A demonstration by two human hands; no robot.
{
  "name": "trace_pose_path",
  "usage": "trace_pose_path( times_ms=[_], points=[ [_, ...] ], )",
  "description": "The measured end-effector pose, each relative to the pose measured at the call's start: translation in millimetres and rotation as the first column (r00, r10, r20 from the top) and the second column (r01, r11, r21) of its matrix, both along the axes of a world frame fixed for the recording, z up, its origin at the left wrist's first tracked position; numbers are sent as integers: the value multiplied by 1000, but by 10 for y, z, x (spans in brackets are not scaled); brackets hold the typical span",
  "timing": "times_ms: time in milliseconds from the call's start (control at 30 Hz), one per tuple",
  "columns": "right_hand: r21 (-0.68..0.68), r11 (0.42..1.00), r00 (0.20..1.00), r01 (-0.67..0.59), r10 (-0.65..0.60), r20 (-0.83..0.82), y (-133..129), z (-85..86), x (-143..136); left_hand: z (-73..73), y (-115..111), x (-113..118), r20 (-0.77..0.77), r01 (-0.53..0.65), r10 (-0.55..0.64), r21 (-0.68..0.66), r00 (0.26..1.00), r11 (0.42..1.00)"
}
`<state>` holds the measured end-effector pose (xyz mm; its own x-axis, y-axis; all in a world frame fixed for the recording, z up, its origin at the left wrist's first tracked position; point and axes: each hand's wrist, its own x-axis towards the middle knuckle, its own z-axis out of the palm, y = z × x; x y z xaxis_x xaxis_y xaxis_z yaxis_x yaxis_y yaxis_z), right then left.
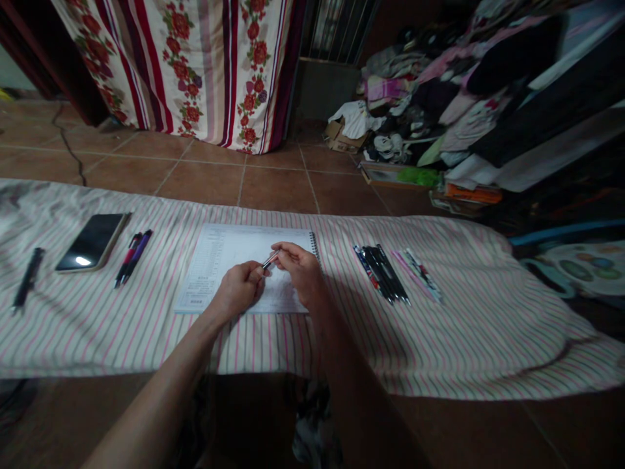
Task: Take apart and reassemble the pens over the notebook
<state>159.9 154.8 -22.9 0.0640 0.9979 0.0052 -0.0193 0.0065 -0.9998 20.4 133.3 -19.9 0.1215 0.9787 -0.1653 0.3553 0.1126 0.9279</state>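
Observation:
Above an open spiral notebook (249, 241), my two hands meet on one slim pen (267, 262). My left hand (240, 286) pinches its lower-left end between thumb and fingers. The upper-right end is in the fingertips of my right hand (299, 266). Dark and silvery parts of the pen show between the hands; the rest is covered by fingers. Printed text runs down the left side of the notebook page, and the coil is on the right edge. Right of the notebook lies a row of dark pens (383, 273), with several pale and pink pens (418, 273) beside it.
A striped cloth (469, 326) covers the low table. On the left lie a phone (92, 241), two pens (133, 257) and a single black pen (28, 280). A flowered curtain (209, 71) hangs beyond the tiled floor. Clothes (439, 98) are heaped at the back right.

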Motion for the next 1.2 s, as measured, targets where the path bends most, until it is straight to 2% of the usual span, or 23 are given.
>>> trace_pose_path(
  times_ms=[100, 200, 300, 367, 433, 633, 867, 967, 1067, 1133, 1200],
  points=[
    [-28, 999, 998, -15, 14, -57, -4, 39, -10, 64, -2, -6, -162, 36, -23, 76, 987, 996],
    [-130, 991, 994, 24, -37, -99, -18, 115, -8, 143, -13, -3, -362, 67, -7, 152, 932, 986],
    [-226, 971, 997, 71, -79, -26, -31, 171, 12, 172, -28, -1, -491, 105, 25, 236, 871, 966],
    [-240, 967, 995, 88, -75, 64, -35, 171, 28, 163, -35, -3, -540, 134, 36, 271, 841, 953],
    [-209, 974, 992, 89, -67, 109, -31, 142, 38, 146, -40, -6, -565, 160, 27, 280, 824, 947],
    [-93, 995, 998, 27, -23, 50, -1, 31, 38, 147, -46, -3, -601, 185, 6, 256, 799, 949],
    [-45, 998, 998, -45, 48, 52, -14, 28, 54, 165, -41, 3, -614, 175, -28, 181, 789, 968],
    [-47, 998, 998, -34, 37, 50, -29, 59, 33, 164, -42, 2, -621, 154, -10, 178, 784, 972],
    [-124, 992, 1000, 10, -8, 19, -38, 97, 15, 167, -48, 3, -633, 142, 22, 207, 774, 968],
    [-185, 982, 997, 35, -20, 81, -38, 104, 21, 166, -52, 4, -637, 153, 31, 231, 770, 961],
    [-190, 981, 984, 37, -2, 177, -34, 90, 40, 160, -54, 4, -639, 168, 32, 250, 769, 954]
  ],
)
